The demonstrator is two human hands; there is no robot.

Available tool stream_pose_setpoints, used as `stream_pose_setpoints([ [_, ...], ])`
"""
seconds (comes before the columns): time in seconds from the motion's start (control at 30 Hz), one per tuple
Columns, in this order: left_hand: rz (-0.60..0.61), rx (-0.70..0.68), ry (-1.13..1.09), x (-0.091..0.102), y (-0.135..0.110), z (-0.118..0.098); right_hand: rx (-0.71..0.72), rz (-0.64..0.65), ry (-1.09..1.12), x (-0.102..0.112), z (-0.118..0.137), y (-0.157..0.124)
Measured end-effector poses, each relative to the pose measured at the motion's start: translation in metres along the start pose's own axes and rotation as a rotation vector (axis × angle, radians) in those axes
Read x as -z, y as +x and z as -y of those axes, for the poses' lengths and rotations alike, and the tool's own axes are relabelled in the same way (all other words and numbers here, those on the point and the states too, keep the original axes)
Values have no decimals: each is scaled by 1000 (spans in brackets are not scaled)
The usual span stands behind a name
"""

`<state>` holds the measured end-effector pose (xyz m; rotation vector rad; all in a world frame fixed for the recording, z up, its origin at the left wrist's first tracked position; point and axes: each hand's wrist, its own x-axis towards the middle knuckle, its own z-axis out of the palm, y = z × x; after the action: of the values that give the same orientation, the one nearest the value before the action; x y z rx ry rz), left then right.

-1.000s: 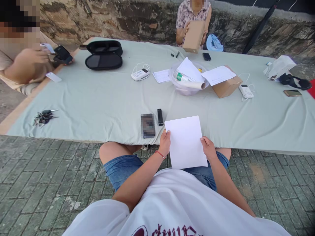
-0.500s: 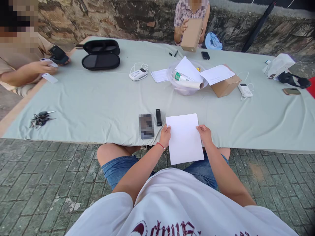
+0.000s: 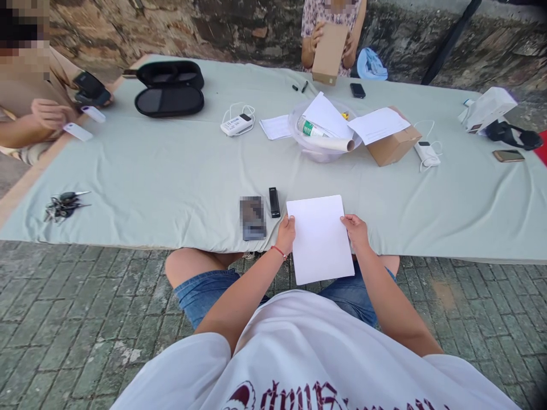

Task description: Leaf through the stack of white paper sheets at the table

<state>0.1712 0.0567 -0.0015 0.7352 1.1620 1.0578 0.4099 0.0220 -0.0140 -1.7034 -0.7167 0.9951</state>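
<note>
Desk (image 3: 171,165): covered with a pale grey-green cloth, creased in places. A clear plastic bowl (image 3: 320,155) stands towards the far side, containing papers, a pale roll (image 3: 331,144) and a green-labelled item (image 3: 313,130). A black case (image 3: 170,102) lies opened out at the far left.

White paper (image 3: 320,239): held at the near edge of the desk, its upper part above the cloth, its lower part out over the person's lap. Upper face blank; number of sheets cannot be determined.

Across the desk, another person holds up a brown carton (image 3: 330,54). A brown box (image 3: 395,145) sits just right of the bowl, a printed sheet (image 3: 379,124) resting on top. A white box (image 3: 491,109) stands at the far right.

Left hand (image 3: 286,234): pinching the paper's left edge, thumb on top, remaining fingers largely hidden. Right hand (image 3: 355,230): pinching the right edge below the upper corner, thumb likewise on top.

Beside the left hand lie a dark flat item (image 3: 253,218), obscured by pixelation, and a slim black device (image 3: 274,203), the latter nearer the paper. A bunch of keys (image 3: 64,206) lies well apart, at the near left.
</note>
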Motion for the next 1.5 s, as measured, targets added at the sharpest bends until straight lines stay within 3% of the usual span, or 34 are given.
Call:
stream_pose_setpoints([
  [0.57, -32, -56, 71, 2, 2, 4, -52, 9, 75, 1, 1, 1],
  [0.97, -40, 11, -77, 0, -1, -2, -12, 44, 61, 7, -4, 0],
  [1.1, 7, 8, -119, 3, -2, -1, 78, 24, -157, 9, 8, 5],
  [1.2, 41, -8, -110, 4, -3, 0, 303, -61, -436, -2, 38, 14],
  [1.27, 55, -16, -111, 4, -3, 1, 501, 12, -559, -18, 65, 19],
  [1.4, 68, -15, -149, 4, -3, 4, 816, 324, -863, -65, 111, 22],
  [1.5, 66, 11, -147, 4, -2, 4, 823, 625, -1079, -99, 125, 19],
])
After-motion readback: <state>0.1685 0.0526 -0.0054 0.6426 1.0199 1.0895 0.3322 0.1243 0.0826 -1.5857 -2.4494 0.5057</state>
